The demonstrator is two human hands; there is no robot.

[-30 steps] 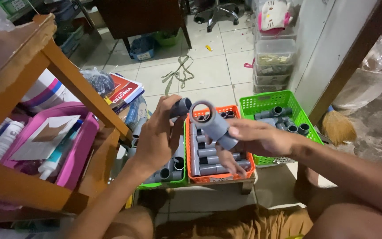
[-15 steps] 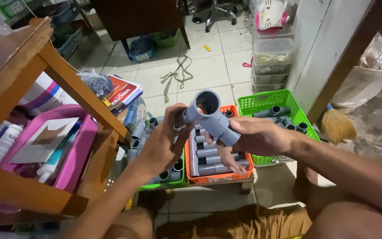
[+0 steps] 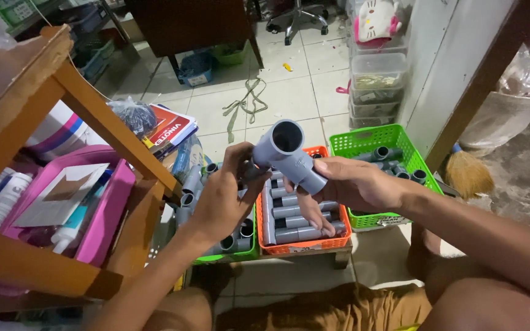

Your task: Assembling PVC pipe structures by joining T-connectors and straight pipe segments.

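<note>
Both my hands hold a grey plastic pipe tee fitting (image 3: 288, 154) above the baskets. My left hand (image 3: 223, 199) grips its left end, which is partly hidden behind the fingers. My right hand (image 3: 351, 182) holds its right arm. One open socket of the tee faces up towards me. Below it sits an orange basket (image 3: 302, 244) with several straight grey pipe pieces lying in rows. A green basket (image 3: 243, 252) under my left hand holds more grey fittings.
Another green basket (image 3: 363, 142) with grey fittings stands at the right. A wooden shelf frame (image 3: 93, 116) with a pink tray (image 3: 110, 211) is at the left. Stacked clear boxes (image 3: 378, 83), a broom head (image 3: 467, 175) and a wooden post (image 3: 480, 86) stand beyond on the tiled floor.
The tee fitting has been raised and turned, so its open socket now faces up towards me. Both hands stayed on it.
</note>
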